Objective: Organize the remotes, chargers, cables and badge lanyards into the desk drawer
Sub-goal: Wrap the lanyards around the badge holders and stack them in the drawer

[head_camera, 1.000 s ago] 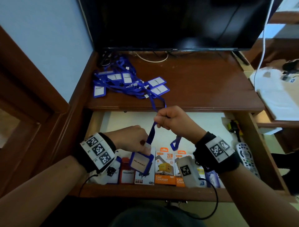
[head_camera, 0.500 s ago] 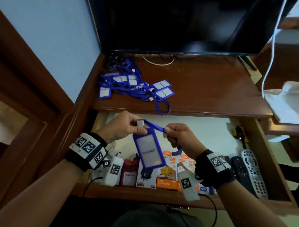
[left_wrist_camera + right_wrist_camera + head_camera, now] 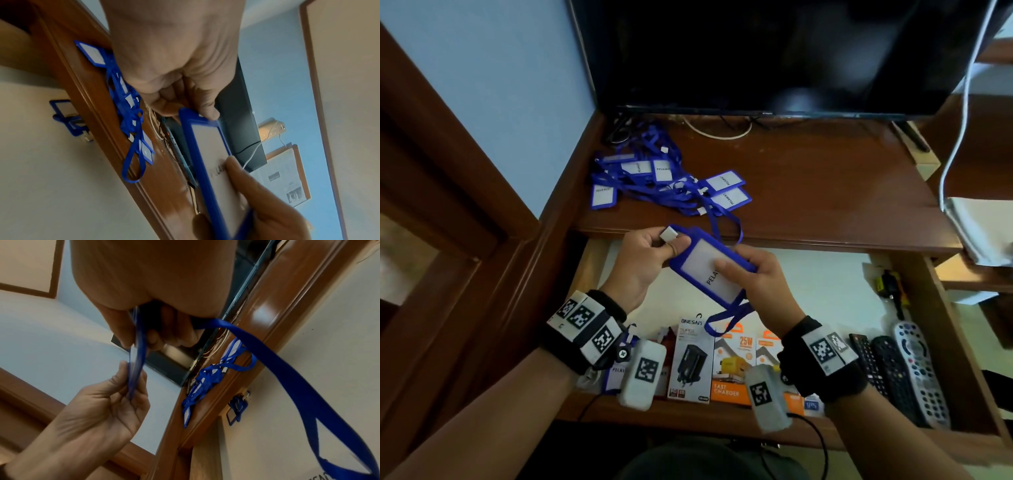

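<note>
I hold one badge (image 3: pixel 709 270) flat between both hands, over the open drawer (image 3: pixel 825 284), so the strap can be tamed before it goes in. My left hand (image 3: pixel 643 260) pinches the badge's top corner, thumb on the blue frame just beside the white clip (image 3: pixel 669 235); the left wrist view shows thumb and curled fingers closing on that edge. My right hand (image 3: pixel 753 274) grips the other side, thumb pressed on the clear window over the printed word, fingers curled beneath. In the right wrist view the strap (image 3: pixel 287 378) runs out from under those fingers and hangs down in a loose loop. I judge that is why the grip is two-handed: one hand steadies the card, the other controls the strap so it can be folded or wrapped rather than dropped in as a tangle.

The drawer's front row already holds charger boxes (image 3: pixel 726 363) standing side by side, with remotes (image 3: pixel 907 370) lying together at the right, so the light liner behind them looks like the spot for lanyards. One badge already lies there, seen in the wrist views. The remaining pile (image 3: pixel 664 181) sits tangled on the desk (image 3: pixel 825 192) near the TV (image 3: pixel 756 51), one loop hanging over the edge.
</note>
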